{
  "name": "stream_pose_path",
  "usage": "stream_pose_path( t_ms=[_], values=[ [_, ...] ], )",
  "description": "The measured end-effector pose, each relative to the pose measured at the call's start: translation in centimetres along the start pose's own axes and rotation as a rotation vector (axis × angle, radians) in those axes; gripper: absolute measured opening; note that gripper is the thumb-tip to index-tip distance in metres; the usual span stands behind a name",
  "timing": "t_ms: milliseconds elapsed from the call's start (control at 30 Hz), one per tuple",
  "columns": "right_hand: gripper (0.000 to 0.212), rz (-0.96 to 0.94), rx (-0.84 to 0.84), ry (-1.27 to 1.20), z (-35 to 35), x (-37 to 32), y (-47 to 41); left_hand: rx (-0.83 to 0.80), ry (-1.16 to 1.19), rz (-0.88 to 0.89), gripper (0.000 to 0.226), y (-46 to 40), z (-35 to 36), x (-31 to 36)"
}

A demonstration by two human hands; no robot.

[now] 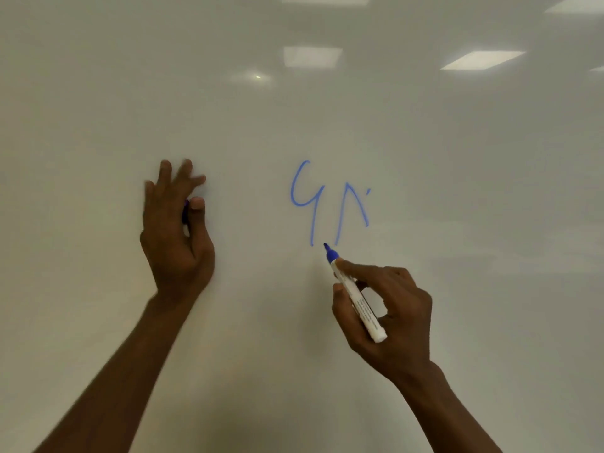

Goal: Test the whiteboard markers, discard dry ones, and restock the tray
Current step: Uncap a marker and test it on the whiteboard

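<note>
— Where the frame starts on the left: left hand point(176, 230) raised flat toward the whiteboard point(98, 109), fingers spread and blurred, thumb pressing a small blue cap point(185, 213) against the palm side. Only a sliver of that cap visible

— Cap marked at all?

— Too small to tell. Moving right: blue strokes point(322, 204) on the board, roughly a "4" or "y" shape, then an upside-down "v", then a tiny tick up beside it. Ink fairly pale but unbroken along most of each stroke

— And the marker itself?

— Just below the strokes. White-barrelled marker point(354, 295) with a blue collar and dark blue tip, tilted up and to the left, tip close under the writing; touching the board or just off it, cannot tell. Pinched in the right hand point(389, 308), index finger along the top of the barrel, thumb under it, other fingers curled behind

— Printing on the barrel?

— Lines of small grey text along the side, blurred, not readable. No brand legible

— Anything further right?

— Bare board, with reflected ceiling light panels point(482, 59) higher up
</note>
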State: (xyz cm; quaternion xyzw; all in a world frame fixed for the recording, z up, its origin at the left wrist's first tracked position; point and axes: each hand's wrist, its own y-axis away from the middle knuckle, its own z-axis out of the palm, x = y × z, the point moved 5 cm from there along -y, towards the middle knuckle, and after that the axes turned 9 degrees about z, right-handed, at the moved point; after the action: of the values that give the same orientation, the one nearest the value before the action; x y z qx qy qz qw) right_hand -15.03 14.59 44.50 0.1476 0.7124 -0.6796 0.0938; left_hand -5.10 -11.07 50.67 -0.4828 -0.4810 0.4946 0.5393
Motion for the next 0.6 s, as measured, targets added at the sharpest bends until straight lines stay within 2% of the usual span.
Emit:
stream_pose_path(
  t_ms=[67,200,267,300,400,600],
  values=[
    [0.024,0.089,-0.097,-0.155,0.5,-0.3,0.9,0.073,0.172,-0.213,0.027,1.9,-1.2,2.0],
    [0.026,0.277,-0.271,-0.490,1.8,-1.3,2.9,0.176,0.961,-0.958,0.029,6.0,-0.6,6.1],
    [0.027,0.286,-0.309,-0.537,2.4,-2.0,3.7,0.118,1.132,-1.230,0.033,7.8,-0.1,7.9],
    [0.026,0.276,-0.326,-0.534,2.7,-2.3,4.1,0.070,1.187,-1.310,0.037,8.4,-0.1,8.7],
    [0.029,0.254,-0.363,-0.475,3.4,-2.7,5.2,-0.010,1.330,-1.406,0.045,9.2,0.1,9.8],
    [0.032,0.262,-0.357,-0.476,3.6,-2.3,6.1,-0.069,1.401,-1.428,0.042,9.9,-0.1,10.7]
  ],
)
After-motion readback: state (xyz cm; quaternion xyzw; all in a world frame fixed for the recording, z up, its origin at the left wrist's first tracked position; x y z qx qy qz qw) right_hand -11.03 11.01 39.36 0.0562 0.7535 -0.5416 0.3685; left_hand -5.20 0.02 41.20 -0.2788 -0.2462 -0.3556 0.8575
